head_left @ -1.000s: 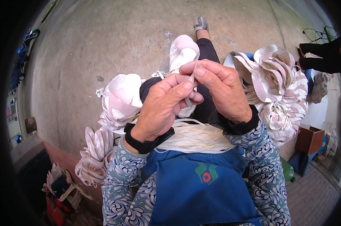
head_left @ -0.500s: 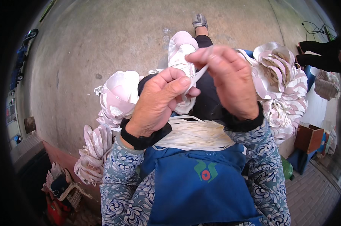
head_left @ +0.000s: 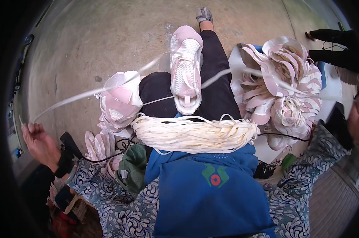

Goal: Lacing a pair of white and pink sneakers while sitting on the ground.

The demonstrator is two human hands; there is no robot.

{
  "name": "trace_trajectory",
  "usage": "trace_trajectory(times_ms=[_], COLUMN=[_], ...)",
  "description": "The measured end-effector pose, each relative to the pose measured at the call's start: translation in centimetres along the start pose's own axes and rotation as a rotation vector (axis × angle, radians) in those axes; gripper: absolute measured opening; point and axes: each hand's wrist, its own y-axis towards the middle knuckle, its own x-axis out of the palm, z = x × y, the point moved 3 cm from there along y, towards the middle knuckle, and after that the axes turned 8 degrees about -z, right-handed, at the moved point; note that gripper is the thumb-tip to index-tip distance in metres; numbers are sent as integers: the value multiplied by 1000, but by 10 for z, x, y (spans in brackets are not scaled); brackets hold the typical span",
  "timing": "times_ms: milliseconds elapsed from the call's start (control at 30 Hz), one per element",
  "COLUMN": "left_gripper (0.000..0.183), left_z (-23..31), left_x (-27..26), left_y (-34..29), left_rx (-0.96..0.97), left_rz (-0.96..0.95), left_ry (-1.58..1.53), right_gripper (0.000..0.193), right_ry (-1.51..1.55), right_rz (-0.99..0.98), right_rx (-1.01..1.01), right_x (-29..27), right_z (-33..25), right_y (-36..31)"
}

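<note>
A pink and white shoe upper (head_left: 186,49) lies lengthwise between my thighs, its toe pointing away from me. A white shoelace (head_left: 82,95) stretches from it to both sides, blurred by motion. Far out on the left, my left hand (head_left: 42,144) is closed with the lace's end at its fingertips. My right hand (head_left: 358,119) is at the right rim, partly cut off and blurred; the lace's other length runs to its closed fingers. Across my lap, over a blue apron (head_left: 211,202), rests a thick bundle of cream-white laces (head_left: 195,137).
Pink and white uppers (head_left: 120,103) are stacked by my left knee. A larger heap of uppers (head_left: 290,75) stands to the right. Dark green cloth (head_left: 132,168) lies beside my left hip. Another person's dark-clad legs (head_left: 332,47) show at the far right.
My hands have swung from close together above the shoe upper out to opposite sides, drawing the lace lengths wide. The upper and the lace bundle are now uncovered.
</note>
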Motion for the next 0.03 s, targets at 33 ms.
trace_trajectory(times_ms=[33], left_gripper=[18], left_z=[4], left_x=[-17], left_y=[4], left_rx=[-3], left_rz=[84], left_ry=[10], right_gripper=[31], right_ry=[0], right_rz=[2], right_rx=[-2], right_x=[2], right_z=[0], right_y=[-2])
